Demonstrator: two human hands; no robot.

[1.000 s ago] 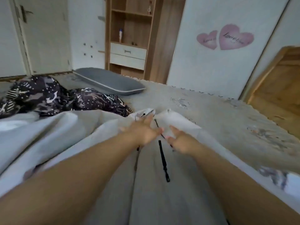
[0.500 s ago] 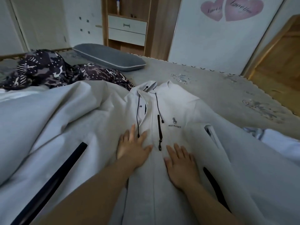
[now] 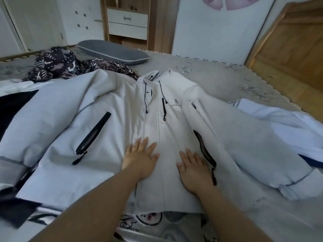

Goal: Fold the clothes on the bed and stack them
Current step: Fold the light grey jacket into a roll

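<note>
A light grey hooded jacket with black zips lies face up on the bed, collar away from me and sleeves spread to both sides. My left hand presses flat on its front just left of the centre zip, fingers straight. My right hand lies flat to the right of the zip, beside a black pocket zip. A dark patterned garment sits crumpled at the far left. A white and pale blue garment lies at the right.
A grey pillow lies at the bed's far side. The grey bedspread is bare beyond the jacket. A printed fabric shows under the jacket's hem near me. A wooden shelf unit with drawers and a wooden headboard stand behind.
Both hands slid from the collar down the jacket's front toward me, pressing flat. The view tipped downward, showing more of the jacket.
</note>
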